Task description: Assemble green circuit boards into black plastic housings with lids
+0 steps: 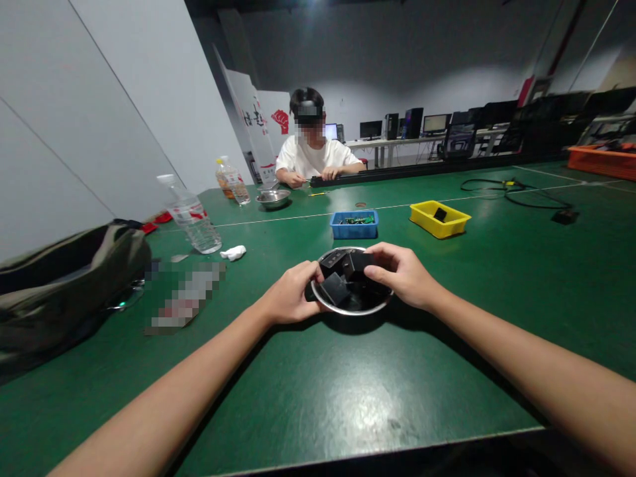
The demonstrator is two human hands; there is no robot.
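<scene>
A round metal bowl [355, 313] sits before me on the green table and contains several black box-shaped pieces [334, 289]. At its left side, my left hand [294, 291] is closed on the rim, fingers at the edge and thumb lower on the outside. My right hand [408, 277] reaches over the bowl's right rim, its thumb and fingers pinching a black box-shaped piece [356, 267] at the top of the heap. Small holes show in the faces of some pieces. Beyond the bowl stand a blue tray [354, 231] of small green parts and a yellow tray [437, 228] with one black piece.
Water bottles [195, 218], a crumpled tissue [233, 252] and a dark bag [64, 285] are on the left. Another metal bowl [273, 199] lies near a seated person [318, 156] across the table. A black cable [517, 192] and an orange crate [601, 162] are at right.
</scene>
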